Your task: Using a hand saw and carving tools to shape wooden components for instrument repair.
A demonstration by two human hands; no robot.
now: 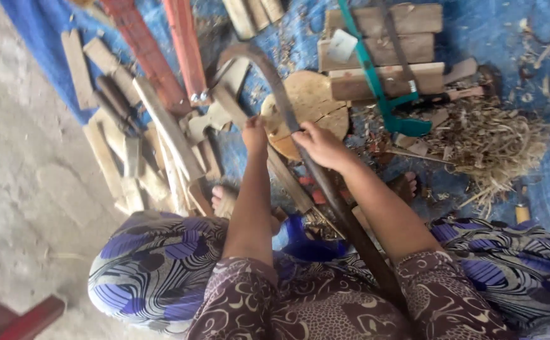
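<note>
With my right hand (319, 146) gripping the long curved blade (275, 82) and my left hand (254, 133) clasping the wood strip (224, 101) on the round block (309, 101), I should draw slowly (fingers behind the edge).

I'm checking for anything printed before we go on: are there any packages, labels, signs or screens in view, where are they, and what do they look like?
None that I can make out: no packages, signs or screens.
Closest thing: a small pale square tag or scrap by the teal-framed saw on the wood blocks; no print discernible.
</note>
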